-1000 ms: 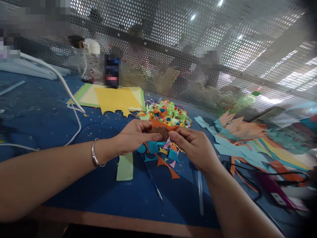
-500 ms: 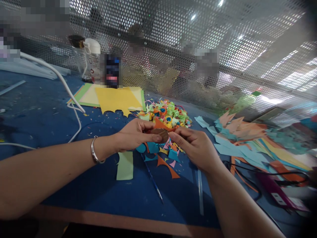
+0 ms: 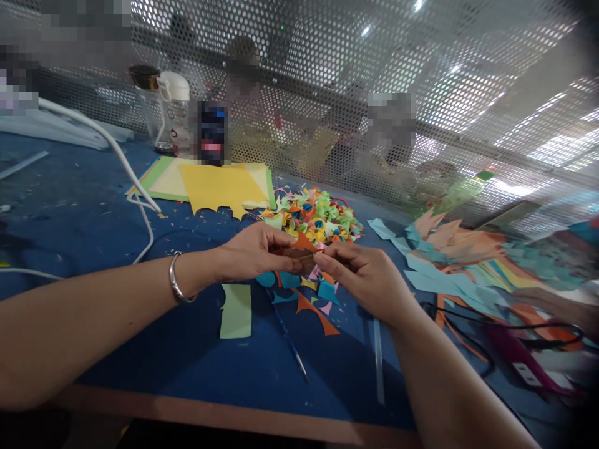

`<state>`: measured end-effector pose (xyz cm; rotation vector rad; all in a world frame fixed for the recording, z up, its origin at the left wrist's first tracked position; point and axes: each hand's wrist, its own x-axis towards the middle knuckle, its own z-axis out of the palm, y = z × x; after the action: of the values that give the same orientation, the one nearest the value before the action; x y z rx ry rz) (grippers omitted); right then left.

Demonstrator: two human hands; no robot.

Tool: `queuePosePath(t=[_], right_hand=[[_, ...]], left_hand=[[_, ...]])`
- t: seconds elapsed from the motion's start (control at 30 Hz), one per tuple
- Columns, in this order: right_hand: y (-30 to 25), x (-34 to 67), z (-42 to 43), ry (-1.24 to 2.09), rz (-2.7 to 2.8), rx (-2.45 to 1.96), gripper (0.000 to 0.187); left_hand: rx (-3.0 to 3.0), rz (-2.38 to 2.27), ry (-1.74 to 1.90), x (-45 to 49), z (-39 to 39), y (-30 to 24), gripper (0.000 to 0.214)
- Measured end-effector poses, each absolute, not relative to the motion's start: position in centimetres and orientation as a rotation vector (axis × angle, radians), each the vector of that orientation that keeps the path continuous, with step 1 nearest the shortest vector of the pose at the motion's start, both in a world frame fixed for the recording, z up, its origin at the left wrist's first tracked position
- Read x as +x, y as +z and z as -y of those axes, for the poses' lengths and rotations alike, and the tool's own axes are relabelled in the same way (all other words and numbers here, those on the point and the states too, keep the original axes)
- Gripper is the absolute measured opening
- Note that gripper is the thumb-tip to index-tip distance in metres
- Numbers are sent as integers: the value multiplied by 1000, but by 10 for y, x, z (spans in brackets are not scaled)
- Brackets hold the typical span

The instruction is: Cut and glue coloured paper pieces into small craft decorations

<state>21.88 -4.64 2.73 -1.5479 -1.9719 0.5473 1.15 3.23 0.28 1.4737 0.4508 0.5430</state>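
A perforated metal screen (image 3: 299, 93) is rising along the far edge of the blue worktop (image 3: 154, 362). Near that edge, left of centre, a stack of coloured paper (image 3: 161, 184) is lying flat, with a scallop-cut yellow sheet (image 3: 219, 184) resting on top. Just to its right, a heap of small folded paper shapes (image 3: 322, 215) is spreading. A purple power strip (image 3: 526, 362) is lying toward the right edge, and two drinking bottles (image 3: 178, 115) are standing at the far edge behind the stack. Above the worktop's middle, the left hand (image 3: 253, 252) and right hand (image 3: 369, 277) are facing each other, well back from the near edge. A blue paintbrush (image 3: 287, 337) is lying between the forearms, pointing toward the near edge; a pale green paper piece (image 3: 236, 312) is lying left of it. An orange paper scrap (image 3: 306, 242) is projecting above the fingers; the right grip is pinching it. The left grip is clamping on a brown disc (image 3: 306, 259), which the right thumb is meeting; the fingers are partly hiding both.
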Motion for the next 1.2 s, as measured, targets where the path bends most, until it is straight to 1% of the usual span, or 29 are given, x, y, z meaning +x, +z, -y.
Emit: queuePosePath(t=[0.17, 0.33, 0.63, 0.9, 1.2], right_hand=[[28, 219, 48, 511, 2001, -1550, 44], [27, 219, 48, 512, 2066, -1512, 42], [26, 219, 49, 456, 2143, -1495, 36], [22, 218, 49, 450, 2185, -1494, 35], [21, 216, 48, 410, 2230, -1491, 36]], left_hand=[[1592, -445, 495, 8, -34, 9, 13], [1652, -458, 393, 5, -37, 13, 18], [1770, -479, 317, 3, -39, 14, 17], [1774, -425, 325, 2, -41, 10, 4], [1798, -413, 285, 2, -43, 7, 12]])
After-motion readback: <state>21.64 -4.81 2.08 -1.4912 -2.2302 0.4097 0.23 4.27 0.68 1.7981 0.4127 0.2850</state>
